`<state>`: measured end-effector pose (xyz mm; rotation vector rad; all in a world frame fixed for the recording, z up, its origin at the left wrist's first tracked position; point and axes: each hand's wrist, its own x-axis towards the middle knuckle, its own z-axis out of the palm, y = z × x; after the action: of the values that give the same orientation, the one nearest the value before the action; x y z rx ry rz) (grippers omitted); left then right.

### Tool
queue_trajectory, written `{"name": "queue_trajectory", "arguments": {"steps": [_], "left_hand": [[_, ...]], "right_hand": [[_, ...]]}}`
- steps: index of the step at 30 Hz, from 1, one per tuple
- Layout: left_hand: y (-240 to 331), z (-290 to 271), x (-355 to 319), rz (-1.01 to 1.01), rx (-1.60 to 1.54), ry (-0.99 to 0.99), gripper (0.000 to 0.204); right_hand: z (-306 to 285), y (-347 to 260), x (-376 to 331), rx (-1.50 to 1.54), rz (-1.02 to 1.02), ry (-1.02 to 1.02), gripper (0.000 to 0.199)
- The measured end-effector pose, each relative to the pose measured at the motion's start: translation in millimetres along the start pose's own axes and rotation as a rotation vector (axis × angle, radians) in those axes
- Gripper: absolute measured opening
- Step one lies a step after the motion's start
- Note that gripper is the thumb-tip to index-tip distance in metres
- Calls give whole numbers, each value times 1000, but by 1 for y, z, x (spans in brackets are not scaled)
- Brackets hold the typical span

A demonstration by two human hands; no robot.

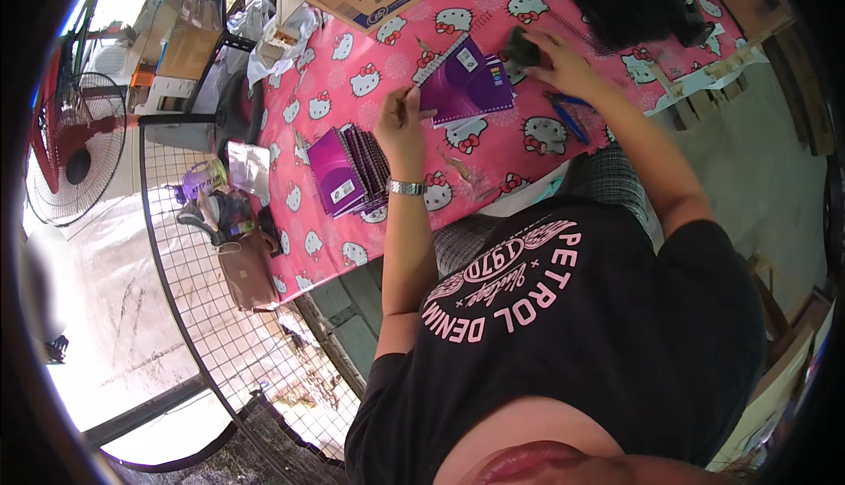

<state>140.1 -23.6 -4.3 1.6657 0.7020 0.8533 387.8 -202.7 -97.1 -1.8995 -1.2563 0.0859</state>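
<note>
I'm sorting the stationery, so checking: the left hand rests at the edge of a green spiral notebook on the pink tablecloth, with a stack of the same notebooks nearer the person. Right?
Not quite. The head view shows the notebook is purple, not green. The rest holds: the left hand is at its edge on the pink tablecloth, and the stack of notebooks lies nearer the person.

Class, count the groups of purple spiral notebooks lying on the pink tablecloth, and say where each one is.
2. One stack of purple notebooks lies between the hands; a fanned pile of purple notebooks lies near the table's front edge. Notebooks inside each group cannot be counted.
</note>
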Motion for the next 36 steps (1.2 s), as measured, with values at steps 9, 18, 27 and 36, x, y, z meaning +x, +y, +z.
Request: {"name": "queue_trajectory", "arguments": {"steps": [9, 18, 27, 36], "left_hand": [[1, 13, -7, 151, 39, 76, 25], [-5, 12, -4, 203, 116, 42, 15], [-15, 4, -9, 293, 284, 77, 10], [-18, -1, -18, 270, 218, 105, 19]], "right_hand": [[-18, -68, -110, -249, 180, -58, 61], [-8, -171, -21, 50, -269, 0, 57], [3, -184, -14, -92, -324, 33, 54], [3, -186, -7, 421, 103, -328, 43]]}}
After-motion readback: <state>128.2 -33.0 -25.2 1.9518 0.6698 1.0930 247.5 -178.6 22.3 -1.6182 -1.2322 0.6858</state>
